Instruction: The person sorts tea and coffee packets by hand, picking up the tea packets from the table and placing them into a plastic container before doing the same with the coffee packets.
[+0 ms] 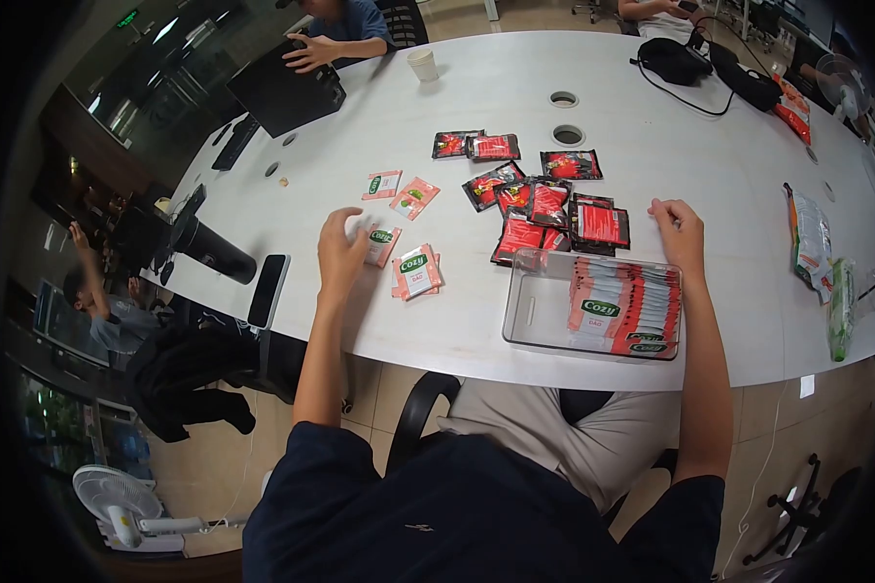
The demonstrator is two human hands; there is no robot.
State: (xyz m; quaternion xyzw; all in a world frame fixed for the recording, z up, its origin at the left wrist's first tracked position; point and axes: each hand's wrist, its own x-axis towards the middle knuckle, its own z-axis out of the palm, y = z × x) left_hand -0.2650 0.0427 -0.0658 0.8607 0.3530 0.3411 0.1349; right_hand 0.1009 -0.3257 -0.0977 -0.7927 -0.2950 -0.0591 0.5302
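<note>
My left hand [341, 255] is at the left edge of a pink-and-white Cozy tea bag packet [383, 245], its thumb and fingers curved and apart. More Cozy packets lie close by: a small stack [418, 272] to the right, and two loose ones, a pink packet [414, 198] and a paler packet [383, 185], farther up. My right hand [681, 231] rests on the table with its fingers curled in; I see nothing in it. Just below it stands a clear plastic box [535, 328], its right part filled with upright rows of Cozy packets [642, 296].
Beyond the box lies a heap of red-and-black packets [549, 202]. A phone [269, 291] and a black tumbler [214, 250] are at the left edge. A paper cup [423, 66], a black laptop or monitor [287, 87] and a co-worker's hand [311, 52] are at the back.
</note>
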